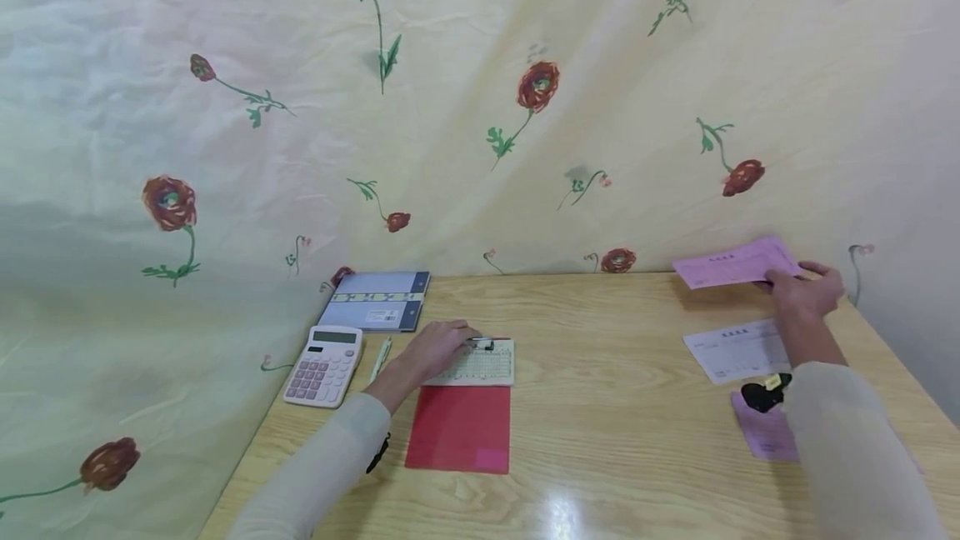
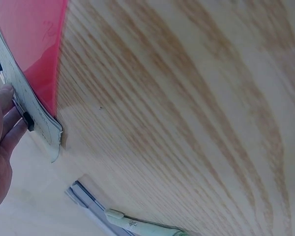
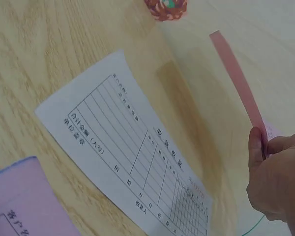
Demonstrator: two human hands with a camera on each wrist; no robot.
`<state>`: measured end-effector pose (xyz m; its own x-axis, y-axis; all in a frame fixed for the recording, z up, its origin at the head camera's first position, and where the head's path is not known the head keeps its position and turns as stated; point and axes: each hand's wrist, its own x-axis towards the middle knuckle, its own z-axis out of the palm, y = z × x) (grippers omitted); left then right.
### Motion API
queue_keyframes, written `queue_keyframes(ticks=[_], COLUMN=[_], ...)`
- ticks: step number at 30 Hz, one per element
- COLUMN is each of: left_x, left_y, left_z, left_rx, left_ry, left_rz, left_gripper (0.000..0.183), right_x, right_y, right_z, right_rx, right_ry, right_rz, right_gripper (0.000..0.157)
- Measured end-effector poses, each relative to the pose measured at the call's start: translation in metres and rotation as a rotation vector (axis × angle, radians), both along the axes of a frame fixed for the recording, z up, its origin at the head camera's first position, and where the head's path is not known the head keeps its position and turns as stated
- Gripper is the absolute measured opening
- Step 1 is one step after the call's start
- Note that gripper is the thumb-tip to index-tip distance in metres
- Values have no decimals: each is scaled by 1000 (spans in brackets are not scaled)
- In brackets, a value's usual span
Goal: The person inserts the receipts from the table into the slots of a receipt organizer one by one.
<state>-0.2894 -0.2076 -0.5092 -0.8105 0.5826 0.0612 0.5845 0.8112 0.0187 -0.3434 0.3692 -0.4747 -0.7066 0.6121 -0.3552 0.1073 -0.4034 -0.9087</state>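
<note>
My left hand [image 1: 441,348] pinches the clipped edge of a small stack of printed slips [image 1: 489,367], at its black binder clip [image 2: 25,118]. That stack overlaps the far end of a red sheet or folder [image 1: 459,432]. At the far right, my right hand [image 1: 808,294] pinches one end of a pink receipt slip [image 1: 735,265], raised off the table. Closer to me lies a white receipt slip [image 3: 115,147] with a printed table. Nearer still is another pink slip [image 3: 32,201], partly hidden by the right forearm in the head view.
At the left stand a white calculator [image 1: 324,365] and a pale pen [image 1: 380,359]. Behind them lies a blue notebook [image 1: 375,302] with a patterned band. The wooden table [image 1: 600,407] meets a flowered cloth [image 1: 450,107] along its back and left edges.
</note>
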Motion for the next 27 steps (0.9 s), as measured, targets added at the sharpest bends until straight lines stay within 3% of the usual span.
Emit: queue_keyframes(ticks=[3,7,13,20,23,27], left_x=[0,0,2,6,6,4], left_y=[0,-1,0,3,3,3], left_z=[0,-1,0,4,5,5], left_rx=[-5,3,10,6,11,16], left_ry=[-2,-4,-10,-12,-18,-21], left_rz=[1,1,7,16,18,19], left_gripper=[30,29,29,30,30,30], right_x=[-1,5,23,48,58,71], right_y=[-4,-13,-37,-72,-88,-108], right_z=[5,12,21,20,17,11], right_rx=[-146,-218,-218,-245,-259,-220], right_ry=[58,61,74,115,113,98], right_rz=[30,156,342,558,614,671], right_gripper=[76,90,90,82,65,68])
